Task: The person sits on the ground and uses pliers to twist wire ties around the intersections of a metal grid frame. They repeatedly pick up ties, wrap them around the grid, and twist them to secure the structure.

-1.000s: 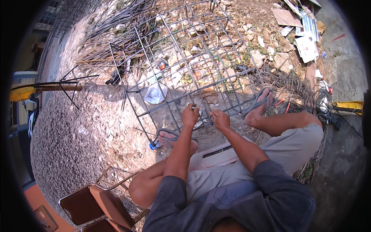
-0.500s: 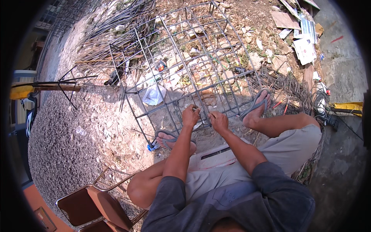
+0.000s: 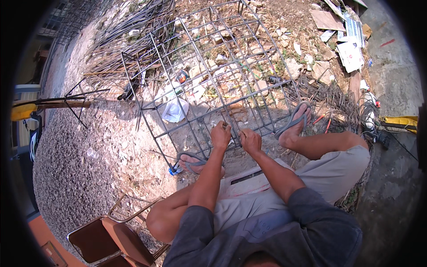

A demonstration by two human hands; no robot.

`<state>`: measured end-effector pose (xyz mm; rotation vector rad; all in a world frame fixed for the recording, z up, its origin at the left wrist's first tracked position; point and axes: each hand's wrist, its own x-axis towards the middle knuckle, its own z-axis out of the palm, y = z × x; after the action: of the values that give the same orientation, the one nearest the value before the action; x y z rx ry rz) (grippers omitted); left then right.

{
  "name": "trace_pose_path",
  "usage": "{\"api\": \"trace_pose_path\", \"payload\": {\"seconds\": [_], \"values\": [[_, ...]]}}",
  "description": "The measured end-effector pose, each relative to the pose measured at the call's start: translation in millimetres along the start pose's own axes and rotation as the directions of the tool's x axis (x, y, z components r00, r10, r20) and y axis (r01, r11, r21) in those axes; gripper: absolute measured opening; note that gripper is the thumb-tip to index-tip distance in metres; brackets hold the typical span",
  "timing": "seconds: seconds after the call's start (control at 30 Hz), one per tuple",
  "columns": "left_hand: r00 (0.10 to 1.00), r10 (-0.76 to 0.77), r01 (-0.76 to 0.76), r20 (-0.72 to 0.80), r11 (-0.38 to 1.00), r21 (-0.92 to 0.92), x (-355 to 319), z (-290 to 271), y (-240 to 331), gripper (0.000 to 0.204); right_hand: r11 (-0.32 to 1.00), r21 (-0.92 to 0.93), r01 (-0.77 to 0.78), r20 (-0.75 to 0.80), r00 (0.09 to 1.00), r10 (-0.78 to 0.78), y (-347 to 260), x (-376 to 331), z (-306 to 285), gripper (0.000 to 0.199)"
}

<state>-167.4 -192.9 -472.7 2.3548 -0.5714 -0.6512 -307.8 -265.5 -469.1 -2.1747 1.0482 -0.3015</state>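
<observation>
A cage of dark steel rebar (image 3: 202,118), tied into a grid, stands on the rubble in front of me. At its near side, my left hand (image 3: 221,135) is closed, fingertips pinched together beside a bar. Just to its right, my right hand (image 3: 251,140) is closed too, thumb and fingers pressed together near the lower bars. Whatever is in the fingers of either hand is too small to make out. My sandalled feet rest by the cage's near corners, the left foot (image 3: 192,163) and the right foot (image 3: 294,127).
Loose rebar (image 3: 133,33) lies piled at the far left. Tangled wire (image 3: 329,98) lies to the right, near cardboard scraps (image 3: 327,21). A brown chair (image 3: 95,240) stands at the lower left, beside a gravel heap (image 3: 71,178). White plastic (image 3: 175,110) lies under the cage.
The view has shifted slightly, so the cage's left side appears a little further left. Both hands remain closed at the same spot, with only small finger movement.
</observation>
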Motion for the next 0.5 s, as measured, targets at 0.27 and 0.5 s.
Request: {"api": "trace_pose_path", "payload": {"seconds": [0.27, 0.5], "values": [[0.997, -0.029, 0.032, 0.075, 0.999, -0.041, 13.1, -4.9, -7.2, 0.024, 0.98, 0.078, -0.182, 0.179, 0.97, 0.165, 3.2, 15.0, -0.2, 0.021], [0.99, -0.032, 0.044, 0.135, 0.995, -0.09, 7.8, 2.2, -8.9, 0.023, 0.981, 0.024, -0.191, 0.237, 0.955, 0.18, -3.0, 15.9, -8.4, 0.02]]}}
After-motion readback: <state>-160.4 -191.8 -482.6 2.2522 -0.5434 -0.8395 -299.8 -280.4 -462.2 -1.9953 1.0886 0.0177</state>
